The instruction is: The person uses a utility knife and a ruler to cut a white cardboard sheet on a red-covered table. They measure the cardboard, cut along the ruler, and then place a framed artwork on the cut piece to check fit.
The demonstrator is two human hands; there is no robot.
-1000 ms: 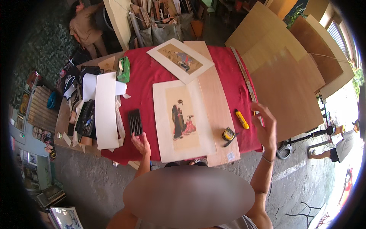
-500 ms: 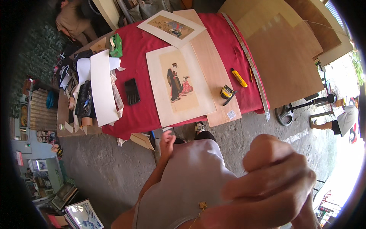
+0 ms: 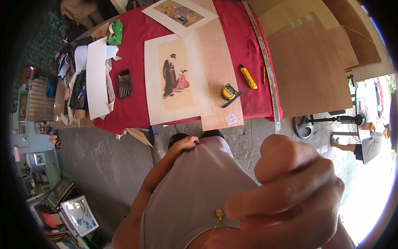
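Note:
My left hand [image 3: 187, 144] is closed on the front of my grey shirt [image 3: 199, 178], pulling its cloth into folds. My right hand [image 3: 290, 191] is large and close in front of me at the lower right, its fingers curled in. Whatever those fingers may hold is hidden. Beyond my hands stands a table with a red cloth [image 3: 132, 54]. On it lies a matted print [image 3: 176, 79] of a standing figure and a smaller one in a red robe. A yellow tape measure [image 3: 228, 92] rests on a thin wooden board [image 3: 219, 54] beside the print.
Farther back lies a second matted print [image 3: 180, 14]. A yellow utility knife [image 3: 248, 78], a pencil [image 3: 263, 75] and a long metal ruler [image 3: 265, 58] are at the right. A phone [image 3: 124, 83] and a white strip [image 3: 97, 79] lie left. A fan [image 3: 304, 126] and another person [image 3: 369, 145] are beyond.
My left hand has moved from beside my shirt onto its front and closed on the cloth. My right hand remains curled near me. The whole view has shifted, with the table now farther up and left.

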